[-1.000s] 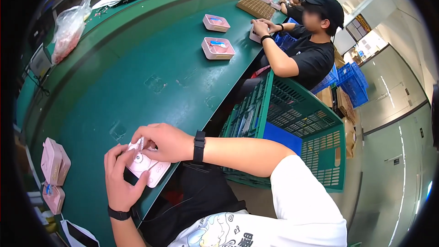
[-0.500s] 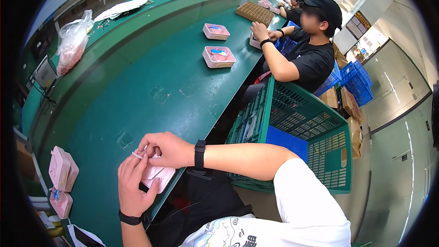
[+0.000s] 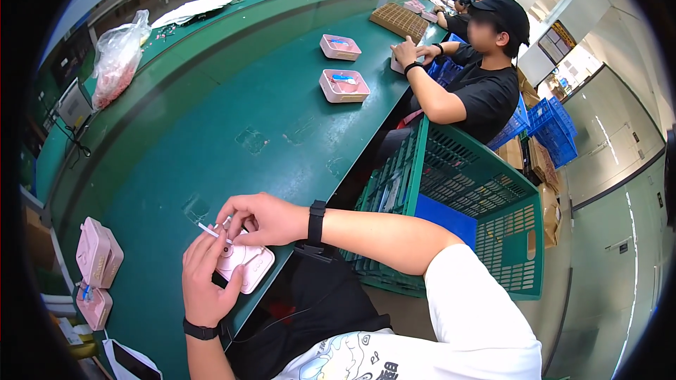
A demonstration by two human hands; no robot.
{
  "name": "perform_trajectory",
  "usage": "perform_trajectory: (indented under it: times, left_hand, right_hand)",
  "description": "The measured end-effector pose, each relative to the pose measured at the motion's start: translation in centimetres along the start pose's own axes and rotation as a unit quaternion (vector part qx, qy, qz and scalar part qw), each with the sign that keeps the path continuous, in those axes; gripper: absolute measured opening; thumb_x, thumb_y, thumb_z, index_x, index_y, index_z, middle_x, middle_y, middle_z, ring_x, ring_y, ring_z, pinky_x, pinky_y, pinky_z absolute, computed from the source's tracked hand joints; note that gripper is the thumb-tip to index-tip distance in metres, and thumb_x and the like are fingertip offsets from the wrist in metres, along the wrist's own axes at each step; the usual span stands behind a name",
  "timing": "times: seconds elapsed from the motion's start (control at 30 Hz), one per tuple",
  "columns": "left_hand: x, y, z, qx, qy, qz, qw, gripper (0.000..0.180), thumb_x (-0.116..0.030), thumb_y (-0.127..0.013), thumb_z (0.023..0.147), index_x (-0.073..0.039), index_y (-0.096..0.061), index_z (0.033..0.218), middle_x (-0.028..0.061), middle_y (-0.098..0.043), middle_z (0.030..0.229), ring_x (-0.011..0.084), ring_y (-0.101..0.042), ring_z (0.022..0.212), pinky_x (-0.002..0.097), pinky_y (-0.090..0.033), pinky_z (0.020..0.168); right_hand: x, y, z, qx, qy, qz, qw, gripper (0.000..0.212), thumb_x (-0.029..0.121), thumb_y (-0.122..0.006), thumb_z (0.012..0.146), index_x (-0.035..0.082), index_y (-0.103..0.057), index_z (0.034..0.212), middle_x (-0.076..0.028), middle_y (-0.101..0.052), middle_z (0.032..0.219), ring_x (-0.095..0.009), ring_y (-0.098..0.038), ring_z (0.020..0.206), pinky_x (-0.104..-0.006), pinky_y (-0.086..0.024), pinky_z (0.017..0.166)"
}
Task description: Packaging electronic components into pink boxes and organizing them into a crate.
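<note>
A flat pink plastic case with a round raised part and a small dark dot lies near the table's front edge. My left hand grips it, with the thumb across its face and the fingers along its far left side. Bent over the top end of the case, my right hand has its fingers pinched; what sits between them is hidden. A thin white stick pokes out past the left fingertips, beside the right fingers.
Pink boxes stand at the left and farther up the green table, some holding blue-and-white pieces. A co-worker in black sits beyond a large green crate. A partitioned brown tray and a plastic bag lie farther off.
My right hand has shifted slightly up and away from the case, baring more of its face and the dark dot. More of the white stick now shows.
</note>
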State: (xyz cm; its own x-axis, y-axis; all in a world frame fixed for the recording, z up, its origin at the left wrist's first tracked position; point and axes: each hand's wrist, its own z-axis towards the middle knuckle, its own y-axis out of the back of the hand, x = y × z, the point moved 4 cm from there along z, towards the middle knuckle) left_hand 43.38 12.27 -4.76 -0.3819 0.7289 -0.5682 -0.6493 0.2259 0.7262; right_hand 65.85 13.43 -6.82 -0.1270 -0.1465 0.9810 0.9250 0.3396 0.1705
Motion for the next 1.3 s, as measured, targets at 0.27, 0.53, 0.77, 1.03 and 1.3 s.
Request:
perform_trajectory:
  times: [0.27,0.53,0.77,1.03,1.3]
  left_hand:
    - [-0.8,1.5,-1.7,-0.053,0.083,-0.075,0.992,0.075,-0.01,-0.086,0.086,-0.002,-0.062,0.157,0.0231,-0.069,0.143,0.044,-0.064,0.137,0.052,-0.052,0.116]
    - [3.8,2.1,-5.0,-0.089,0.094,-0.125,0.984,0.073,-0.007,-0.084,0.093,-0.004,-0.057,0.161,0.0202,-0.073,0.136,0.0371,-0.073,0.122,0.045,-0.058,0.108]
    - [4.9,2.8,-6.8,-0.151,0.119,-0.219,0.957,0.067,-0.003,-0.082,0.097,-0.006,-0.058,0.159,0.0104,-0.079,0.116,0.0263,-0.077,0.106,0.0406,-0.06,0.098]
    - [5.1,3.0,-6.9,-0.132,0.082,-0.05,0.987,0.02,-0.001,-0.086,0.088,-0.006,-0.08,0.107,0.0078,-0.074,0.094,0.024,-0.071,0.089,0.037,-0.057,0.08]
    - [5.2,4.8,-7.4,-0.114,0.117,-0.011,0.987,0.009,-0.006,-0.086,0.087,-0.006,-0.078,0.091,0.0052,-0.07,0.084,0.0225,-0.064,0.077,0.038,-0.053,0.07]
  right_hand:
    - [-0.1,-2.9,0.2,-0.03,0.011,-0.02,0.999,0.039,0.004,-0.084,0.093,0.005,-0.063,0.126,-0.007,-0.084,0.095,-0.012,-0.066,0.072,-0.0298,-0.054,0.068]
    - [-0.9,-9.2,-0.8,-0.144,0.003,-0.096,0.985,0.04,0.004,-0.087,0.094,0.005,-0.058,0.123,-0.005,-0.084,0.101,-0.008,-0.065,0.079,-0.0268,-0.052,0.071]
    - [-0.9,-11.7,-0.9,-0.172,0.016,-0.14,0.975,0.039,0.003,-0.087,0.094,0.005,-0.058,0.12,-0.005,-0.083,0.101,-0.01,-0.066,0.078,-0.0282,-0.054,0.073]
    - [-0.4,-11.9,-0.7,-0.158,0.085,-0.238,0.955,0.025,0.003,-0.088,0.093,0.006,-0.067,0.107,-0.005,-0.077,0.099,-0.016,-0.066,0.078,-0.0309,-0.056,0.073]
    - [0.1,-11.6,-0.4,-0.111,0.091,-0.216,0.966,0.022,-0.002,-0.083,0.089,0.007,-0.076,0.108,-0.004,-0.075,0.098,-0.018,-0.066,0.079,-0.034,-0.056,0.074]
